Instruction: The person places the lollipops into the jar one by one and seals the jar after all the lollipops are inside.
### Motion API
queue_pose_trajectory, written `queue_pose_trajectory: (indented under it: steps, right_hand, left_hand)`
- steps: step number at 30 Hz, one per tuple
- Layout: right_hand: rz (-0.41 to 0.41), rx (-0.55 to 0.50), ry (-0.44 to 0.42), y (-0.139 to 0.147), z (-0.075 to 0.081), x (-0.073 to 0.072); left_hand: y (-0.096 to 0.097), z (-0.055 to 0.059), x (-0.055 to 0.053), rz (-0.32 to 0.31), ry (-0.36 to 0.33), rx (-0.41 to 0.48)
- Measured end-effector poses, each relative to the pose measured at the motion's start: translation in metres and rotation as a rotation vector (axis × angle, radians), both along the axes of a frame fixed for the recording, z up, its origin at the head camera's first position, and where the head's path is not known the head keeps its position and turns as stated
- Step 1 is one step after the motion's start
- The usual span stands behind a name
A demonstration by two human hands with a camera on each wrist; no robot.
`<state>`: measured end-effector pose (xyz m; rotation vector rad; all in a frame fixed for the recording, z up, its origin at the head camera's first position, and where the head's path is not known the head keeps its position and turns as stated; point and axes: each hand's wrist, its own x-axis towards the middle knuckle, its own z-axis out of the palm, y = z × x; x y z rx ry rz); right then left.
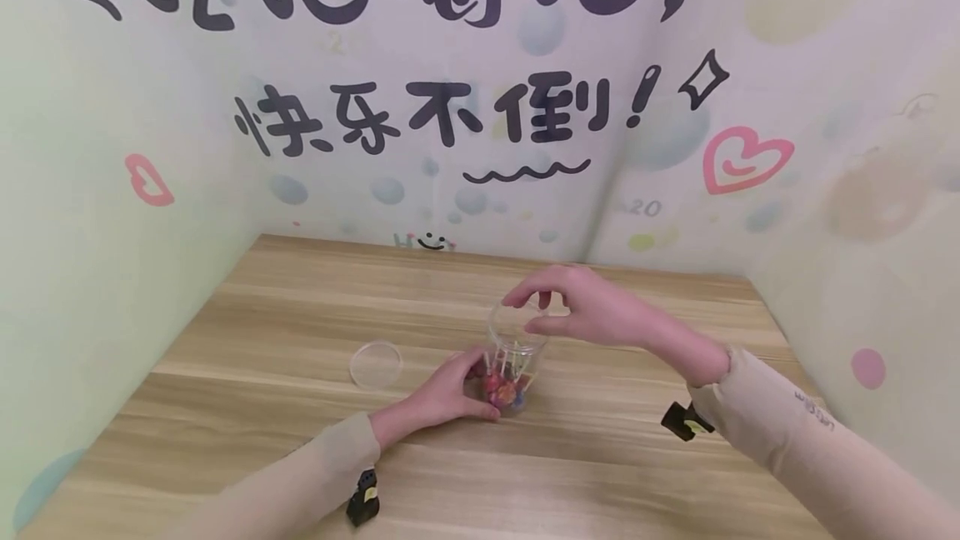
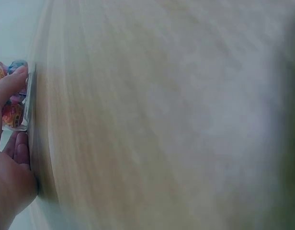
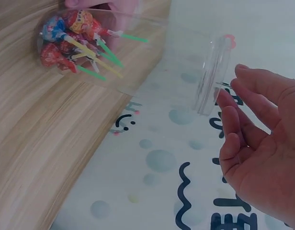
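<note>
A clear plastic jar stands upright on the table, with several wrapped lollipops at its bottom. Their green and yellow sticks point toward the mouth. My left hand holds the jar low down, thumb on the near side and fingers on the far side; the left wrist view shows the thumb against the wall by the wrappers. Just by the jar's rim, my right hand hovers with bent, parted fingers and nothing visible between them. Whether a fingertip touches the rim, I cannot tell.
A round clear lid lies flat on the wooden table, left of the jar. Behind and at both sides rise pale printed walls with dark lettering. Each wrist carries a small black device.
</note>
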<state>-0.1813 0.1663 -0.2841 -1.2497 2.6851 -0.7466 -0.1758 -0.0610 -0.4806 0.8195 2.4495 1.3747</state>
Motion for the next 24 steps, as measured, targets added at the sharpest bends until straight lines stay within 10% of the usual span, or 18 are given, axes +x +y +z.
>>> queue_pose_trajectory:
  steps: [17,24]
  right_hand:
    - [-0.127,-0.386,0.200,0.025,-0.026,0.017]
    - [-0.178,-0.422,0.156,0.036,-0.043,0.020]
  left_hand:
    - [-0.008,0.016,-0.005,-0.121,-0.079,0.021]
    - [-0.026,0.026,0.001,-0.060,-0.109,0.034]
